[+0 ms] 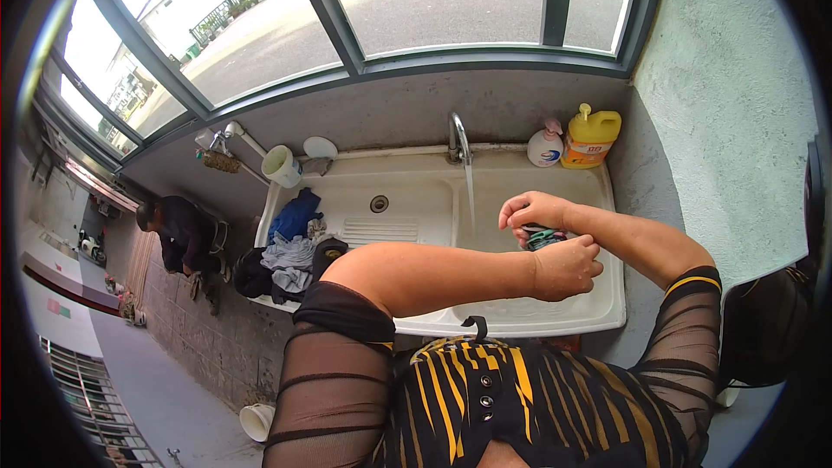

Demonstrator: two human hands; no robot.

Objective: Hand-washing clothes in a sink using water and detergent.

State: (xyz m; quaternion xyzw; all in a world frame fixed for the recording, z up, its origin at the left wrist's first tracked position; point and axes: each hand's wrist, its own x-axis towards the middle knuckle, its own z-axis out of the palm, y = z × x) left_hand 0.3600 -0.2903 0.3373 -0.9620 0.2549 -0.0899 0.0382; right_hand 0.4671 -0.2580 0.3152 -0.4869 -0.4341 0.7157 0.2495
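A small bunched cloth, dark with green and purple patches, is squeezed between my two hands over the right basin of the white double sink. My left hand is closed in a fist on the near end of the cloth. On the far side, my right hand curls its fingers around the other end. Most of the cloth is hidden by the hands. Water runs from the chrome faucet into the basin, just left of my right hand.
Wet clothes lie heaped on the sink's left end. A white pump bottle and a yellow detergent jug stand at the back right corner. A bucket is at the back left. Another person sits low beyond the sink's left side.
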